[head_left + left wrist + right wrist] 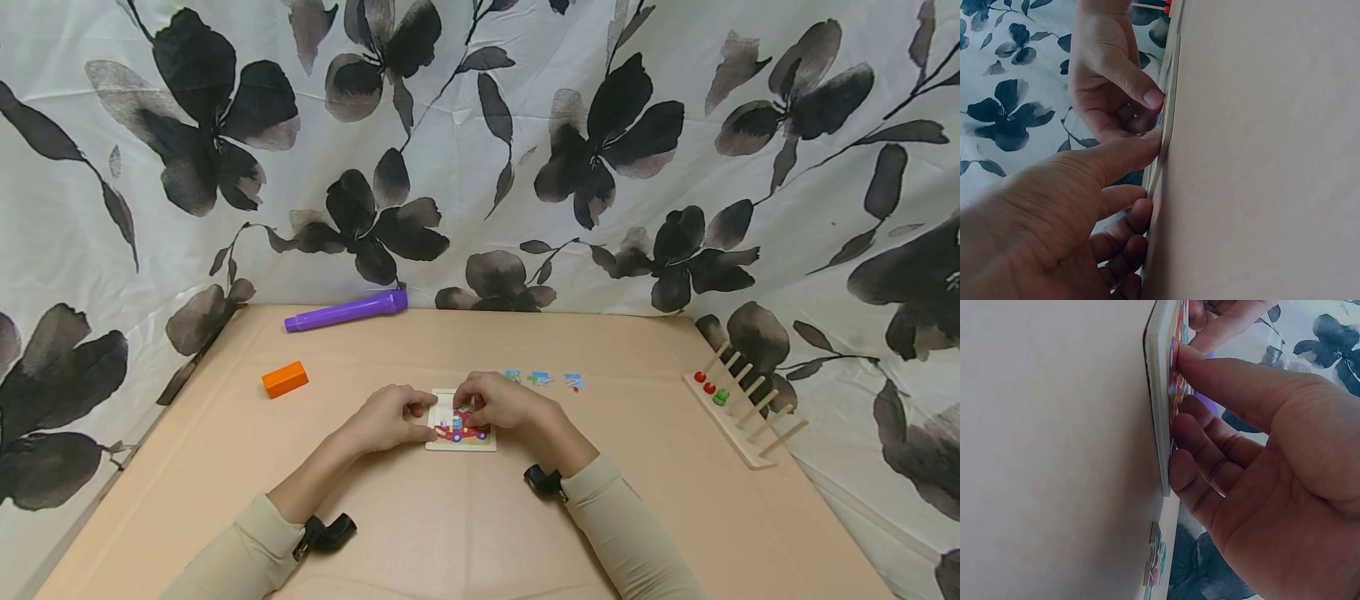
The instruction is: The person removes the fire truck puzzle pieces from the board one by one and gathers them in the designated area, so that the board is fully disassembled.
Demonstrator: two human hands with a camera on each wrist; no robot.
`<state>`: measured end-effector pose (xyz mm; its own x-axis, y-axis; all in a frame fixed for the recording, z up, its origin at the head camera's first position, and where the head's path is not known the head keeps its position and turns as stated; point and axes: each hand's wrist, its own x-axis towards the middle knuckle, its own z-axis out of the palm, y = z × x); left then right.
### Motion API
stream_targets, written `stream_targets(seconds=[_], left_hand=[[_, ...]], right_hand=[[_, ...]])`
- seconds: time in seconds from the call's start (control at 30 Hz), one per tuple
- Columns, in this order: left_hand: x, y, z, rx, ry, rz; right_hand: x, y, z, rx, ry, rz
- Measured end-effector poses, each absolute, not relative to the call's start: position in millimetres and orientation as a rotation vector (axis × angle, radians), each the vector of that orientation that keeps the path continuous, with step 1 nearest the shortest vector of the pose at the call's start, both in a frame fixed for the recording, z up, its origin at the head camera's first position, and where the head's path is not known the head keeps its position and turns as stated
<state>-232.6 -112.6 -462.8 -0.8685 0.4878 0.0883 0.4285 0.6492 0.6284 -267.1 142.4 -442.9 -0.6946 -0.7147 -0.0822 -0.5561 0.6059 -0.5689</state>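
Observation:
A small framed jigsaw puzzle (461,446) with a red vehicle picture lies on the table, a pale bare patch showing at its upper left. My left hand (390,421) holds the frame's left side, thumb at the lower part and index finger higher up. In the left wrist view, the thumb of the left hand (1054,200) reaches onto the board's edge. My right hand (502,404) is bent over the puzzle's upper right, fingers and thumb down at a jigsaw piece mostly hidden beneath them. Up close, the thumb of the right hand (1272,444) touches the red printed surface.
Several loose jigsaw pieces (540,378) lie just beyond the right hand. An orange block (285,380) and a purple tube (345,312) are at the back left. At the right stands a wooden peg rack (731,429) with red and green beads. A floral cloth (480,150) hangs behind the table.

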Motion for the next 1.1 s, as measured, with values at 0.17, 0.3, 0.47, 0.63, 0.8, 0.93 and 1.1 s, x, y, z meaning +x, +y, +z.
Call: stream_targets(seconds=[0.17,0.3,0.47,0.63,0.8,0.93,1.1], left_hand=[[-232.6,-112.1,-463.0,0.778,2.774,1.025],[-232.7,-111.9,-462.9,0.771,2.767,1.033],[-233.3,-111.8,-464.0,0.767,2.775,1.021],[-234.1,-111.7,-464.8,0.776,2.780,1.019],[-234.4,-111.8,-464.5,0.768,2.777,1.020],[-234.5,-111.7,-464.6,0.758,2.777,1.020],[-234.5,-111.2,-464.9,0.754,2.777,1.020]], right_hand=[[-267.4,142.6,-443.4,-1.059,2.534,-0.764],[-267.8,142.4,-443.1,-1.056,2.531,-0.778],[-268.7,142.5,-443.3,-1.052,2.526,-0.795],[-269.4,142.5,-443.2,-1.037,2.527,-0.827],[-268.9,143.0,-442.0,-1.037,2.533,-0.860],[-267.7,144.0,-438.8,-1.033,2.536,-0.913],[-268.7,144.9,-436.9,-1.024,2.542,-0.941]])
